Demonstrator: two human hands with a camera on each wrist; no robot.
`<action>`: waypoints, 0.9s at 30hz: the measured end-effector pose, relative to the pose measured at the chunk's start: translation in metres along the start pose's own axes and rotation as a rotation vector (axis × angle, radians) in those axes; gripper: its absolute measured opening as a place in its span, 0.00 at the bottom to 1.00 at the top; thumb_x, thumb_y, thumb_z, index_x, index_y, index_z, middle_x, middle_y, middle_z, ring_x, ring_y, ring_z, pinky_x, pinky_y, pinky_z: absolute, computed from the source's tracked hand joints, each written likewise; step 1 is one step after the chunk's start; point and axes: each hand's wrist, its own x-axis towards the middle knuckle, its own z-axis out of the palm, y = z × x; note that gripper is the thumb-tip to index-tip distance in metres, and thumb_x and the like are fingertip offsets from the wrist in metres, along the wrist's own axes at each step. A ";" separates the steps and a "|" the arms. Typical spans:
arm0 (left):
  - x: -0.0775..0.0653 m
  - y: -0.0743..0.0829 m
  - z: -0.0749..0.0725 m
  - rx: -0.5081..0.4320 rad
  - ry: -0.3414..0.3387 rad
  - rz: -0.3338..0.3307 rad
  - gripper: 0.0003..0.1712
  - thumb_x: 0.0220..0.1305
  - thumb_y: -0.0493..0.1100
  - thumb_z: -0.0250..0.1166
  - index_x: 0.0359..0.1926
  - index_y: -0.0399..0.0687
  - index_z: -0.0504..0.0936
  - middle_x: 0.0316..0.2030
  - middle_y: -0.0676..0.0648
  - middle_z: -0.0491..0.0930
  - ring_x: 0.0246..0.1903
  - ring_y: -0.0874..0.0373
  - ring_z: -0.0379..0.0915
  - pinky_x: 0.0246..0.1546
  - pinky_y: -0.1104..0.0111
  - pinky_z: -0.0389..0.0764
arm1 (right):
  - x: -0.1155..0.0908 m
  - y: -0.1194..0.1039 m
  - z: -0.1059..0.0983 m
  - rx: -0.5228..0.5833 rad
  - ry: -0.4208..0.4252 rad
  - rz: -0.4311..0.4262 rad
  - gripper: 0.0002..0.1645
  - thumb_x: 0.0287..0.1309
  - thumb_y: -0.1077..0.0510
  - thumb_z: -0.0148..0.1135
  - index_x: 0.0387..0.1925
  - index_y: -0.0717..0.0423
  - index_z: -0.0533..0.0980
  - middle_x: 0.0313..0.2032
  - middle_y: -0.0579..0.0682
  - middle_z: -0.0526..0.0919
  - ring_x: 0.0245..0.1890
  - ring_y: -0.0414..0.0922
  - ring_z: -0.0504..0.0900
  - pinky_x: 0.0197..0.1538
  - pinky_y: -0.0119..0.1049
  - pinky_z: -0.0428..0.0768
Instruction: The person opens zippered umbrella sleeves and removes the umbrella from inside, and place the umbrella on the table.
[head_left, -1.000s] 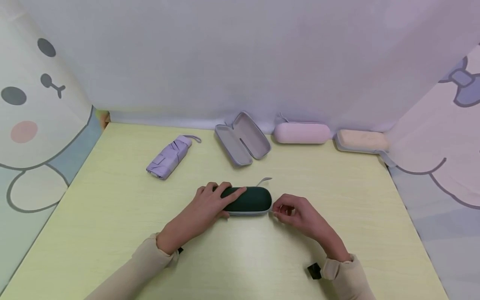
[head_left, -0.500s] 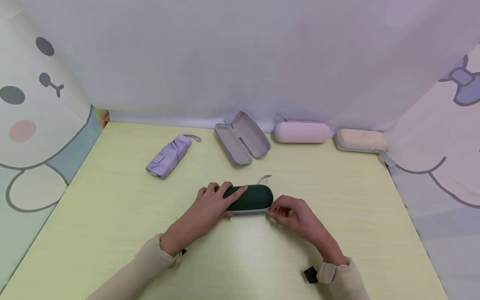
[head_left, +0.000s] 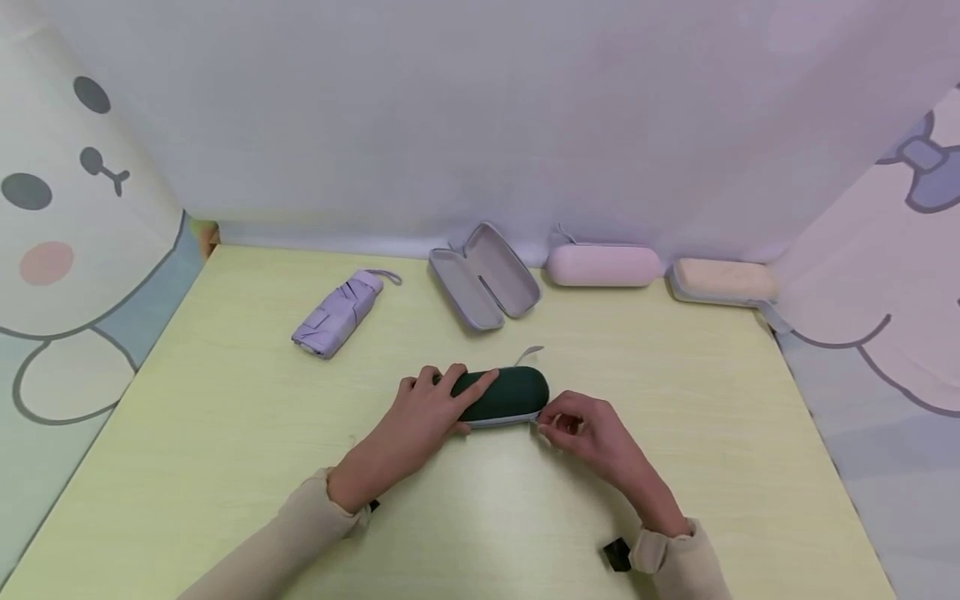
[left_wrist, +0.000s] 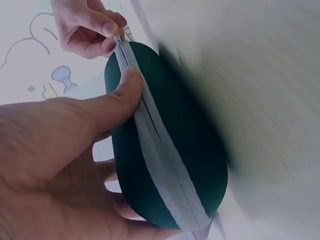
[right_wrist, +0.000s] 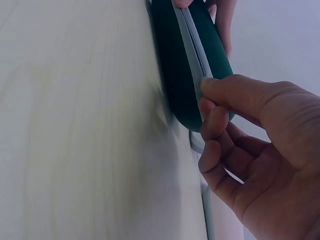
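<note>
A dark green zippered glasses case [head_left: 504, 395] with grey zipper tape [left_wrist: 170, 165] lies on the table before me. My left hand [head_left: 423, 412] grips its left part from above, fingers over the top and thumb pressed on the zipper tape at the front. At the case's right front corner, my right hand [head_left: 585, 429] pinches the zipper pull [left_wrist: 118, 39] between thumb and index finger; the fingertips mostly cover it. A thin dark gap runs between the tapes near the left thumb. The grey strap [head_left: 531, 354] sticks out behind the case.
Behind the case stands an opened grey glasses case [head_left: 468, 287]. A pink case [head_left: 603, 265] and a peach one [head_left: 726, 281] are along the back edge. A folded lilac umbrella [head_left: 339, 315] lies back left. Printed cloth [head_left: 480, 125] walls surround the yellow table [head_left: 187, 433].
The green case has shifted slightly right and away, its right end turning a little farther back. The left hand moved with it; the right hand edged slightly left, still pinching at the corner.
</note>
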 end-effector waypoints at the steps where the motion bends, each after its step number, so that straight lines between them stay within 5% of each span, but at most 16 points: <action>1: 0.000 0.000 0.001 0.007 0.004 0.001 0.46 0.66 0.61 0.69 0.80 0.66 0.60 0.63 0.44 0.73 0.52 0.40 0.76 0.41 0.48 0.82 | 0.000 0.000 0.001 -0.003 0.004 0.006 0.07 0.61 0.65 0.73 0.36 0.49 0.86 0.34 0.40 0.86 0.31 0.33 0.79 0.35 0.29 0.80; 27: 0.005 0.015 0.009 0.105 0.077 -0.050 0.49 0.63 0.65 0.70 0.80 0.66 0.61 0.60 0.44 0.75 0.49 0.43 0.76 0.33 0.52 0.78 | 0.003 -0.008 0.012 -0.014 0.057 0.068 0.07 0.59 0.66 0.74 0.36 0.51 0.87 0.35 0.41 0.85 0.28 0.31 0.81 0.34 0.29 0.81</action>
